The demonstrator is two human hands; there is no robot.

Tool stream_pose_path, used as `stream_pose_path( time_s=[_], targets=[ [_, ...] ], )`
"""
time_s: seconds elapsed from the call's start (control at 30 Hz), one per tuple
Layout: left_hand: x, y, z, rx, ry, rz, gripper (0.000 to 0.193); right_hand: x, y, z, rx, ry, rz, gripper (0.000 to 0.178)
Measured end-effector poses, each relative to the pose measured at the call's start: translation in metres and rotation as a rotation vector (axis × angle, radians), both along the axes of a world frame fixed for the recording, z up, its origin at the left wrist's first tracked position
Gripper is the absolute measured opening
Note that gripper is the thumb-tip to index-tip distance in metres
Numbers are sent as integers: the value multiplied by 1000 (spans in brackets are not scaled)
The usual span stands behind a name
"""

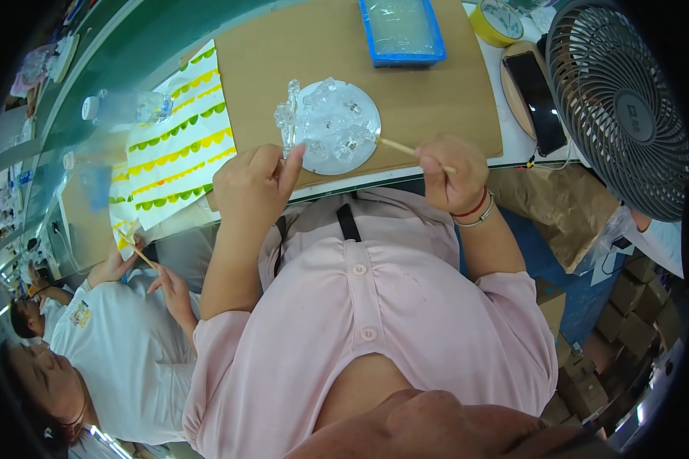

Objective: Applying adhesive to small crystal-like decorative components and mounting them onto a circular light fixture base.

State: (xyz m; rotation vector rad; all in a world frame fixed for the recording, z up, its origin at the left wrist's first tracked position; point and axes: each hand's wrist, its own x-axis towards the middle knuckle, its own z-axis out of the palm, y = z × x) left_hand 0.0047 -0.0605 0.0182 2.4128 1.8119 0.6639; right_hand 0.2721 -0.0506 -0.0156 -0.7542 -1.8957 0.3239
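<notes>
My left hand [254,180] is closed at the near left edge of a round white plate [320,164]. Between its thumb and fingers is the lower end of a clear, knobbly figurine-like piece [287,115]. Several more clear pieces [331,126] lie on the plate, some with small dark spots; their exact shape is hard to make out. My right hand [453,173], with a red cord and a bracelet at the wrist, grips a thin wooden stick [398,146]. The stick's tip points left and reaches the right rim of the plate, beside a clear piece.
Brown cardboard [260,61] covers the table. At the back stand a blue tray [411,57] with clear contents and a yellow tape roll [497,23]. A phone [536,103] and black fan [628,115] are right; a patterned sheet [180,138], bottle [126,106] and co-worker [134,336] left.
</notes>
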Motion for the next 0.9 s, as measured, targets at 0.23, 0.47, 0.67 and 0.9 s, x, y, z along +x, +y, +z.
stream_pose_path(
  time_s=[0.23,0.47,0.67,0.9],
  targets=[
    [-12,38,19,-195,-441,-316,80,1,5,-9,-17,37,-62,10],
    [-23,61,5,-431,-395,-553,91,0,-8,-1,-75,-19,-22,8],
    [-17,43,7,-422,-456,-446,92,0,-8,1,3,-73,-13,3],
    [-19,32,-2,-332,-476,-418,92,-4,-5,-1,5,-83,-27,7]
  ],
)
